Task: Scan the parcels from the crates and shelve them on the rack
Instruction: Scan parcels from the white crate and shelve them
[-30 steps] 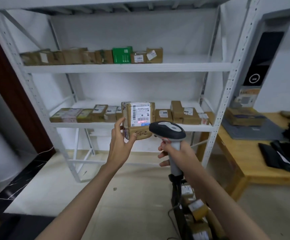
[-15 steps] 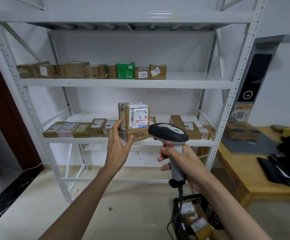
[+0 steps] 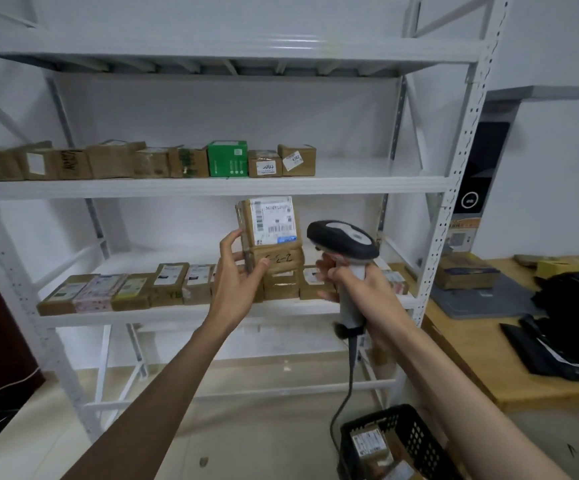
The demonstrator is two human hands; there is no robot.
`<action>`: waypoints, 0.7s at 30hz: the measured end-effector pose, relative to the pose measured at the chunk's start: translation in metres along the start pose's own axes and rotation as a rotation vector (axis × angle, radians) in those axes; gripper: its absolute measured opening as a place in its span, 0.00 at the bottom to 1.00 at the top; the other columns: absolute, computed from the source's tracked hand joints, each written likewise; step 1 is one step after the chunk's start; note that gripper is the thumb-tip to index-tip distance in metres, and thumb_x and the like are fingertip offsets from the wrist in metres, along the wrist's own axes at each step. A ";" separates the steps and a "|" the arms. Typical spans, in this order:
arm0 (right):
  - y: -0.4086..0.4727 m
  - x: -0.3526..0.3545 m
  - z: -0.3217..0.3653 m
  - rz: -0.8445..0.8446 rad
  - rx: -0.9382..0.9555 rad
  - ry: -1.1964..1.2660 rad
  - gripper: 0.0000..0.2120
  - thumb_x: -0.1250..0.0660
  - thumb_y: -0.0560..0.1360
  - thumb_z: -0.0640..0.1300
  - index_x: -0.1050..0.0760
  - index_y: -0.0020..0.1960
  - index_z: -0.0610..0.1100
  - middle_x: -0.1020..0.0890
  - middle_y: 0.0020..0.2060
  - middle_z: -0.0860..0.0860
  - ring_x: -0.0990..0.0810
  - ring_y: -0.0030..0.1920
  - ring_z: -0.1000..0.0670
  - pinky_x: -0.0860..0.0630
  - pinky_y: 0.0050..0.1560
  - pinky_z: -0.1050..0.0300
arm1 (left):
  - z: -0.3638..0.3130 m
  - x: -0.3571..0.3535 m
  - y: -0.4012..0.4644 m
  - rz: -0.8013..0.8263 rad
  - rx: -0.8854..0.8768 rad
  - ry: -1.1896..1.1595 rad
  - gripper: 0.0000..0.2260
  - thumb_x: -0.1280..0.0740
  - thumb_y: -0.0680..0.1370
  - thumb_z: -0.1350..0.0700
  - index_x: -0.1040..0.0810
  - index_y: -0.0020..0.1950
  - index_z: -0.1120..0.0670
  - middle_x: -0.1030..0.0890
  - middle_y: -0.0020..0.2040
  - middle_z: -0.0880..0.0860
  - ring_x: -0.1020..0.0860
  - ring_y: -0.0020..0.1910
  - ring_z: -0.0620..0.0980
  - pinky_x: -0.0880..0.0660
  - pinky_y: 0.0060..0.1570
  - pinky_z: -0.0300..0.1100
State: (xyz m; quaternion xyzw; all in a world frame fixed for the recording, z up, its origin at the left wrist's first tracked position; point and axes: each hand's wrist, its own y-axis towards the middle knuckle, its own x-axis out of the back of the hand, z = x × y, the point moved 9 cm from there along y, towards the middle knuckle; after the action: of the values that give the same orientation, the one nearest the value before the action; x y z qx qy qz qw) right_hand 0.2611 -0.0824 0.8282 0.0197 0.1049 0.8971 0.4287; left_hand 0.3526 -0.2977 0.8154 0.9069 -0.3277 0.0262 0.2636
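Observation:
My left hand grips a small brown cardboard parcel upright, its white barcode label facing me and handwriting on its lower tape. My right hand holds the handle of a black-and-grey barcode scanner, whose head sits just right of the parcel. Both are raised in front of the white rack, between its middle and lower shelves. A black crate with more parcels stands on the floor at the lower right.
The upper shelf holds a row of brown boxes and a green box; its right half is bare. The lower shelf carries a row of flat parcels. A wooden table with black bags and boxes stands right.
The red scan line seen on the label half a second ago is gone. The view has come closer to the rack; the parcel and scanner sit slightly higher against the shelves.

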 end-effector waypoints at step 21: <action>0.368 0.150 0.034 -0.232 0.192 0.021 0.11 0.33 0.79 0.43 0.23 0.60 0.43 0.15 0.53 0.46 0.18 0.58 0.45 0.20 0.63 0.47 | -0.060 -0.232 0.336 0.160 -0.166 0.210 0.25 0.40 0.82 0.39 0.31 0.76 0.49 0.24 0.68 0.54 0.24 0.65 0.54 0.23 0.63 0.56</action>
State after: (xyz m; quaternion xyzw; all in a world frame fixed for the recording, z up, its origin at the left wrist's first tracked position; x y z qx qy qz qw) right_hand -0.1115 -0.1853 0.9285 0.0390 0.1962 0.8277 0.5243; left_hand -0.0257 -0.3504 0.9706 0.8453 -0.3705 0.1146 0.3675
